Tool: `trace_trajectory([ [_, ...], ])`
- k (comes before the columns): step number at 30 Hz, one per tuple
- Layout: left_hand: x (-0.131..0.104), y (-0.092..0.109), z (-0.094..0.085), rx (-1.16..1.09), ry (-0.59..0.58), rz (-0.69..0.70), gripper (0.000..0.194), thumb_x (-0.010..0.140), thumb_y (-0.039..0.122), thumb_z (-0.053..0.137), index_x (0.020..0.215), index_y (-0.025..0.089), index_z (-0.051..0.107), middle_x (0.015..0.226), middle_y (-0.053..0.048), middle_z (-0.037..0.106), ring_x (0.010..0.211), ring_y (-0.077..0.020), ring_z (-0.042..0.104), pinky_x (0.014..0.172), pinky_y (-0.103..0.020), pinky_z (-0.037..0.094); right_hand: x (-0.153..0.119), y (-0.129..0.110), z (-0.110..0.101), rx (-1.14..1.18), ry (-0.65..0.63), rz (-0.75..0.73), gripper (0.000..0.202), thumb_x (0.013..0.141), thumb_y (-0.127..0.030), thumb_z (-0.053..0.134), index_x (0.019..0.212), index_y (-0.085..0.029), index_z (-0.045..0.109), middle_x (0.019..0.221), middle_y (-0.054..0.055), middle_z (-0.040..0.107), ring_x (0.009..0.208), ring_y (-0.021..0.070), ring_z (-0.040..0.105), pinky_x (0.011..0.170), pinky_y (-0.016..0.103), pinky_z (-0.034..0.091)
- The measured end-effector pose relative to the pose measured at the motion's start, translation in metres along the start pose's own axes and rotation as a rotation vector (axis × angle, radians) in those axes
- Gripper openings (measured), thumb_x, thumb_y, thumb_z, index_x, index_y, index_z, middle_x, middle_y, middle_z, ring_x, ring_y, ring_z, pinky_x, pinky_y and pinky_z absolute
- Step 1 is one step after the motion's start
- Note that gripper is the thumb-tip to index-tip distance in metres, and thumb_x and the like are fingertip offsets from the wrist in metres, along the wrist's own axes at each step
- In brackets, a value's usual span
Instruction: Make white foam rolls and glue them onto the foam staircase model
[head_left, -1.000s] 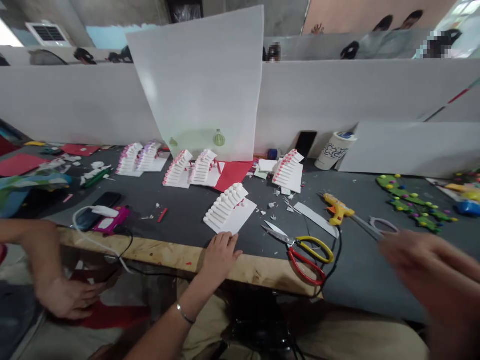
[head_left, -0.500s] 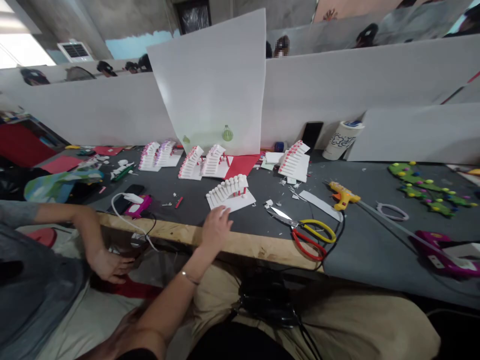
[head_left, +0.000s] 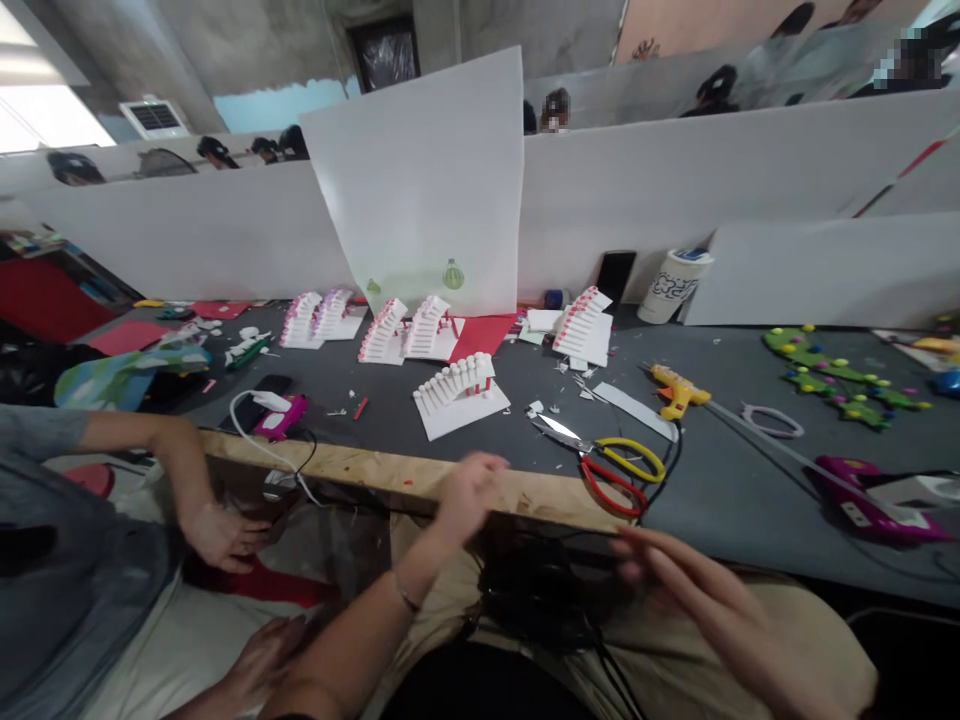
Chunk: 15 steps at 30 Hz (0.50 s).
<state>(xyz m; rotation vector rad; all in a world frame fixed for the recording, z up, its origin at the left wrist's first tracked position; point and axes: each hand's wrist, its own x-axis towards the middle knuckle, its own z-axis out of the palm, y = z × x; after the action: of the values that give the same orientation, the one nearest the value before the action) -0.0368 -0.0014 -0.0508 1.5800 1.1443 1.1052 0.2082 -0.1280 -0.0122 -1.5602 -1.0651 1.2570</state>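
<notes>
My left hand (head_left: 472, 495) is over the wooden table edge, its fingers loosely bent and smeared by motion; whether they are closed is unclear. Just beyond it, apart from it, a small white stair model (head_left: 454, 380) with rounded step ends and red posts stands on a white base board (head_left: 469, 410). My right hand (head_left: 694, 585) is over my lap, its fingers stretched to the left and blurred at the tips, with nothing visible in them. Scissors (head_left: 585, 440) with one yellow and one red handle lie between the hands, on the table's front edge.
Finished-looking stair models (head_left: 424, 330) stand at the back before a white panel (head_left: 427, 190). A yellow glue gun (head_left: 679, 390), white strip (head_left: 637, 410), paper scraps, cup (head_left: 675, 285) and green pieces (head_left: 825, 365) lie rightward. A co-worker's hand (head_left: 221, 535) rests at left.
My left hand has let go of the model's base board and drawn back right, towards me. My right hand has come into view at lower right. The stair model stays in place.
</notes>
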Motion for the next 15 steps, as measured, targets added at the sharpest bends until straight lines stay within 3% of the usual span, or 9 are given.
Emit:
trace_trajectory([
  [2, 0.03, 0.0, -0.048, -0.414, 0.411, -0.394, 0.007, 0.084, 0.021, 0.056, 0.082, 0.019, 0.063, 0.097, -0.006, 0.069, 0.097, -0.0162, 0.062, 0.1, -0.034, 0.042, 0.052, -0.009, 0.04, 0.343, -0.176, 0.119, 0.033, 0.08, -0.042, 0.067, 0.107, -0.023, 0.067, 0.114, 0.013, 0.067, 0.101, 0.0292, 0.066, 0.062, 0.035, 0.058],
  [5, 0.058, 0.003, -0.09, -0.545, 0.467, -0.536, 0.013, 0.088, 0.019, 0.05, 0.094, 0.017, 0.061, 0.113, -0.011, 0.065, 0.108, -0.0174, 0.06, 0.099, -0.035, 0.044, 0.123, -0.028, 0.098, 0.659, -0.109, 0.315, 0.003, 0.083, -0.019, 0.062, 0.086, -0.019, 0.064, 0.096, 0.009, 0.069, 0.089, 0.0205, 0.069, 0.07, 0.031, 0.059],
  [6, 0.061, 0.003, -0.096, -0.555, 0.452, -0.564, 0.014, 0.088, 0.02, 0.049, 0.097, 0.017, 0.06, 0.117, -0.014, 0.063, 0.111, -0.0188, 0.059, 0.098, -0.037, 0.045, 0.142, -0.035, 0.113, 0.667, -0.097, 0.331, 0.008, 0.086, -0.016, 0.057, 0.079, -0.018, 0.061, 0.09, 0.008, 0.068, 0.084, 0.0183, 0.07, 0.071, 0.03, 0.059],
  [10, 0.062, 0.004, -0.099, -0.685, 0.349, -0.697, 0.02, 0.09, 0.027, 0.051, 0.105, 0.017, 0.06, 0.123, -0.016, 0.059, 0.111, -0.0212, 0.059, 0.092, -0.04, 0.049, 0.187, -0.05, 0.15, 0.631, -0.084, 0.372, 0.016, 0.091, -0.011, 0.047, 0.081, -0.014, 0.059, 0.083, 0.008, 0.064, 0.078, 0.0158, 0.068, 0.072, 0.03, 0.057],
  [12, 0.062, 0.003, -0.094, -0.793, 0.31, -0.743, 0.019, 0.09, 0.027, 0.052, 0.104, 0.017, 0.06, 0.116, -0.014, 0.062, 0.103, -0.0196, 0.062, 0.087, -0.037, 0.052, 0.197, -0.051, 0.16, 0.594, -0.082, 0.386, 0.013, 0.093, -0.017, 0.049, 0.096, -0.012, 0.061, 0.094, 0.008, 0.064, 0.083, 0.0163, 0.066, 0.075, 0.033, 0.056],
  [15, 0.067, -0.001, -0.086, -0.899, 0.308, -0.763, 0.012, 0.089, 0.019, 0.053, 0.096, 0.014, 0.062, 0.094, -0.01, 0.066, 0.082, -0.0157, 0.065, 0.073, -0.028, 0.054, 0.207, -0.05, 0.17, 0.522, -0.088, 0.388, 0.031, 0.092, -0.032, 0.057, 0.118, -0.016, 0.057, 0.117, 0.009, 0.06, 0.097, 0.02, 0.062, 0.082, 0.04, 0.054],
])
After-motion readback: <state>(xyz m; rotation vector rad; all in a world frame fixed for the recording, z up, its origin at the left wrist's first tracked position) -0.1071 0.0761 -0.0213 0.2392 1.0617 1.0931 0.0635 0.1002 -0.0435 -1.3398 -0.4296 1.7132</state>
